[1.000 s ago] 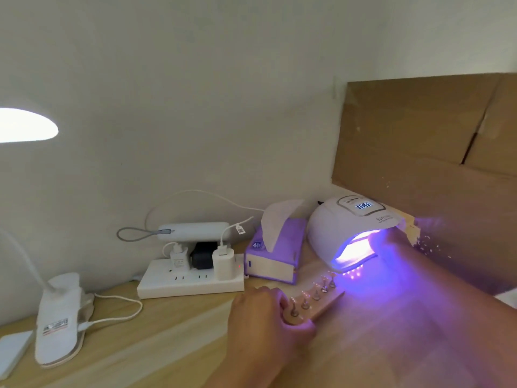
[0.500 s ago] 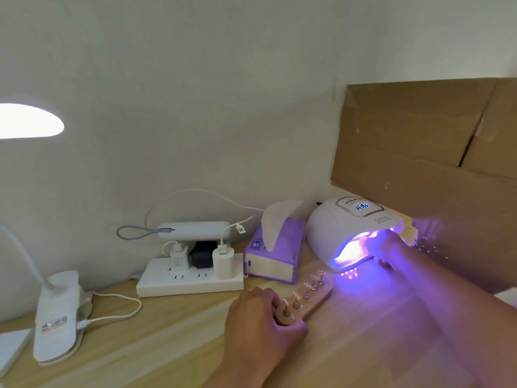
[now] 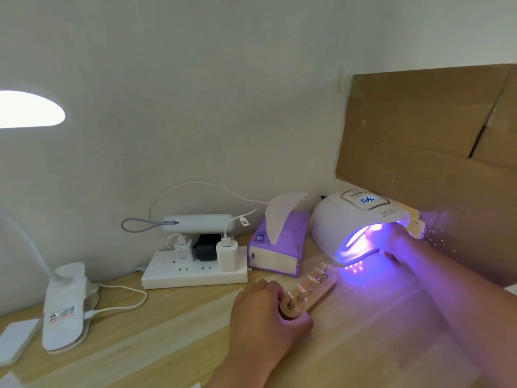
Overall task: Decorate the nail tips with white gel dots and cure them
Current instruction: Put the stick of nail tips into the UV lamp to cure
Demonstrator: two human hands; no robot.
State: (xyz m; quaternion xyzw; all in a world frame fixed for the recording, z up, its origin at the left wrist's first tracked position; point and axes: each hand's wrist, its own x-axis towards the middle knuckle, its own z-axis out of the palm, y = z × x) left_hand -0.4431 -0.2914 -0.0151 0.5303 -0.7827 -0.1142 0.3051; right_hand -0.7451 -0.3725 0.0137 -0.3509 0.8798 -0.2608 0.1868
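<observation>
**Head view.** The left hand (image 3: 265, 312) grips the rounded near end of the pale wooden holder strip (image 3: 319, 296). The strip lies on the light wooden desk (image 3: 167, 345), just before the glowing mouth of the white domed curing lamp (image 3: 333, 222). The small nail tips on pegs (image 3: 300, 296) stand along the strip. The right hand (image 3: 397, 239) is at the lamp mouth, and violet glare hides how its fingers lie. Slide the strip in level and lengthwise, clear of the rim, so that wet dots do not smear.

Lamp brand: "SUN" was printed in grey on the white domed nail-curing lamp (image 3: 333, 222); the smaller characters after it were unreadable.
Lamp display: its lit blue screen (image 3: 367, 199) showed digits too blurred to read.
Sticker: red-and-black print on the white clip desk lamp base (image 3: 70, 284) was illegible.
Cable tag: black marks on the small white paper tag (image 3: 244, 221) were illegible.
</observation>
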